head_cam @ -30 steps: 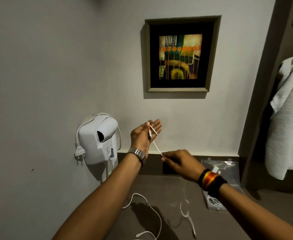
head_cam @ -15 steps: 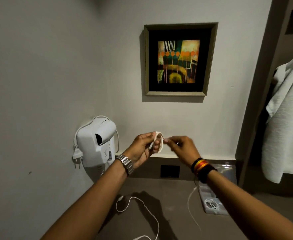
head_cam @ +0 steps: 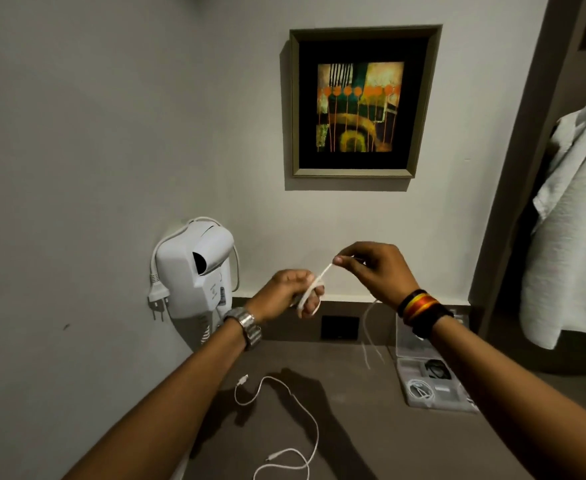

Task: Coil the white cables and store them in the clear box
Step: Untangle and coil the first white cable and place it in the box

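Gripping loops of a white cable (head_cam: 314, 289), the left hand (head_cam: 289, 294) stays closed; the right hand (head_cam: 376, 268) pinches its strand above the clear box (head_cam: 433, 386)

**Camera arrangement: single head-worn view**

One wide-angle camera, worn on the person's head, faces a wall corner and tilts slightly downward. Both forearms enter from the lower frame edge. The dark countertop (head_cam: 371, 427) fills the lower centre, close to the lens. A framed picture (head_cam: 360, 102) occupies the upper centre. Straight edges bow toward the frame borders. No second view exists.
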Demonstrator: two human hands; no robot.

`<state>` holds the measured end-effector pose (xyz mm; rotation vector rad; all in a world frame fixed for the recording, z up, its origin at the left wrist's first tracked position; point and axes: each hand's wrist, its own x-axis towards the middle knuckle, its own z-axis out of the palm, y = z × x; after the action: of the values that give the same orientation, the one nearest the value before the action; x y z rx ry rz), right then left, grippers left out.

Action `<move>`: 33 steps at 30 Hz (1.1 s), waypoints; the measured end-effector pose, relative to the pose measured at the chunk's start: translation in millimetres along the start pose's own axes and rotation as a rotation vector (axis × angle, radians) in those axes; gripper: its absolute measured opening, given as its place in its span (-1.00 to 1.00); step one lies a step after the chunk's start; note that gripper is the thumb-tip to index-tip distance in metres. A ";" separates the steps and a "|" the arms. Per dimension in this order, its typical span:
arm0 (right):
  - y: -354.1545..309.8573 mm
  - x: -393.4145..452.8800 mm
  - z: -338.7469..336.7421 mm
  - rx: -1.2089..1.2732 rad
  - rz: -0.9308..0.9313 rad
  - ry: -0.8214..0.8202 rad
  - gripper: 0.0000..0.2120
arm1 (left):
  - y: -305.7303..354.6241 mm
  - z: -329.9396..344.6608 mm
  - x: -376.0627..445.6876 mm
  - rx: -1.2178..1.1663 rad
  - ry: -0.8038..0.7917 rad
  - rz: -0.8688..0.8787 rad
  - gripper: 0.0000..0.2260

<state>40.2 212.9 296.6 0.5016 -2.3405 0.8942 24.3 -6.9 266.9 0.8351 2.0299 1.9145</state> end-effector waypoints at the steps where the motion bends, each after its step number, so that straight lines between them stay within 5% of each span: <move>1: 2.1 -2.5 3.8 0.075 0.065 0.027 -0.76 | 5.2 1.0 2.6 -0.189 0.016 0.010 -0.73; 5: -3.7 -41.0 42.3 0.133 0.116 -0.206 -0.75 | 15.8 -0.3 16.9 -0.602 0.207 0.092 -0.78; 7: -15.8 -60.5 55.6 0.031 0.019 -0.379 -0.74 | 12.0 -2.1 24.5 -0.589 0.351 0.108 -0.82; 10: -23.5 -58.0 46.2 -0.174 -0.135 -0.338 -0.72 | 0.0 -7.6 19.3 0.025 0.413 0.117 -0.84; 12: -18.5 -40.1 26.2 -0.262 -0.181 -0.208 -0.74 | -14.1 -9.9 8.2 0.463 0.285 0.109 -0.84; 14: -9.5 -21.8 6.2 -0.304 -0.201 -0.121 -0.76 | -23.5 -9.7 2.4 0.616 0.147 0.063 -0.82; 19: 19.6 -5.5 -2.2 -0.101 0.000 -0.051 -0.77 | -11.1 1.4 6.6 -0.196 -0.032 -0.030 -0.74; 23: 25.0 -40.7 31.3 -0.003 0.084 -0.205 -0.76 | -0.2 -1.9 15.4 -0.590 0.162 -0.004 -0.77; 30: -19.2 -69.2 52.1 -0.216 -0.132 -0.515 -0.78 | -17.9 -2.1 21.4 -0.735 0.526 0.058 -0.83; 33: -33.3 -55.2 31.8 -0.393 -0.294 -0.499 -0.82 | -19.9 5.6 20.5 -0.297 0.557 0.081 -0.83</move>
<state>87.5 174.8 258.2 0.9506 -2.6900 0.1688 5.8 9.3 251.3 0.3373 1.9093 2.6366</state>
